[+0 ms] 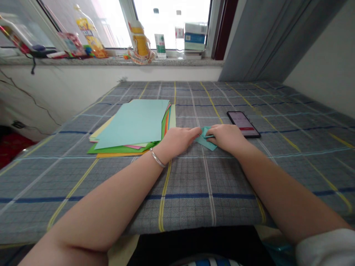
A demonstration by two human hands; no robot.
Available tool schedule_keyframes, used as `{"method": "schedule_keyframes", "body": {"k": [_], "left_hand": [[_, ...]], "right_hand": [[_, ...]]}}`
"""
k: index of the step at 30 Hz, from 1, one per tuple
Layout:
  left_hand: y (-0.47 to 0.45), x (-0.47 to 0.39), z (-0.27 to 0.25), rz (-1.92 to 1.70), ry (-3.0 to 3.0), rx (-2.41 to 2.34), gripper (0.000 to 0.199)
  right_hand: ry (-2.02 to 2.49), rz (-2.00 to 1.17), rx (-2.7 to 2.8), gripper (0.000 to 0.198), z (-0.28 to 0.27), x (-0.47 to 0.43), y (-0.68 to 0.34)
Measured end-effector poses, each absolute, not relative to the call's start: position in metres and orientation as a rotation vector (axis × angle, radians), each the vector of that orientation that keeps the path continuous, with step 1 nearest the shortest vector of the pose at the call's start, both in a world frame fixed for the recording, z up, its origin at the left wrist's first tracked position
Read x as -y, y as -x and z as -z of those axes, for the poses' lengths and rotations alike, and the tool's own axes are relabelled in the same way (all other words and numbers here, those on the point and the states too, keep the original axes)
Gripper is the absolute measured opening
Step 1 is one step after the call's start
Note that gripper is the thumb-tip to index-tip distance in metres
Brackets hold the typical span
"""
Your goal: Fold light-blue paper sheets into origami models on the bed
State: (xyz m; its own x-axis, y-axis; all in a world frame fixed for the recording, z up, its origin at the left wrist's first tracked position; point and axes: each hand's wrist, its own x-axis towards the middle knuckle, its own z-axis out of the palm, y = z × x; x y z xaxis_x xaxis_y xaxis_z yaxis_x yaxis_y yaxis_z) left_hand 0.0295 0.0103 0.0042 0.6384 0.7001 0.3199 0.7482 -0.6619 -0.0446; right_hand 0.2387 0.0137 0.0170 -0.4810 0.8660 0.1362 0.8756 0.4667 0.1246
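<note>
Between my hands lies a small folded piece of teal paper [206,143], on the plaid cloth. My left hand [180,141] has its fingers pressed together on the paper's left edge. My right hand [226,137] pinches a raised fold of the same paper from the right side. Parts of the paper are hidden under the fingers. To the left, close to my left hand, is a stack of coloured paper sheets [135,122] with a light blue sheet on top and green, orange, yellow and pink edges showing below.
A phone [244,124] lies lit just beyond my right hand. The plaid cloth [183,210] covers the table. On the windowsill [111,62] stand a bottle [90,33], a yellow cup [141,42], a tube [160,46] and boxes [195,37]. A grey curtain [257,40] hangs at right.
</note>
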Motion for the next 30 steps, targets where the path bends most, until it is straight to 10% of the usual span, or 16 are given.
{"method": "schedule_keyframes", "body": {"k": [30], "left_hand": [[-0.012, -0.026, -0.008, 0.535, 2.742, 1.479, 0.022]], "right_hand": [[1.449, 0.098, 2.401, 0.031, -0.021, -0.027, -0.276]]}}
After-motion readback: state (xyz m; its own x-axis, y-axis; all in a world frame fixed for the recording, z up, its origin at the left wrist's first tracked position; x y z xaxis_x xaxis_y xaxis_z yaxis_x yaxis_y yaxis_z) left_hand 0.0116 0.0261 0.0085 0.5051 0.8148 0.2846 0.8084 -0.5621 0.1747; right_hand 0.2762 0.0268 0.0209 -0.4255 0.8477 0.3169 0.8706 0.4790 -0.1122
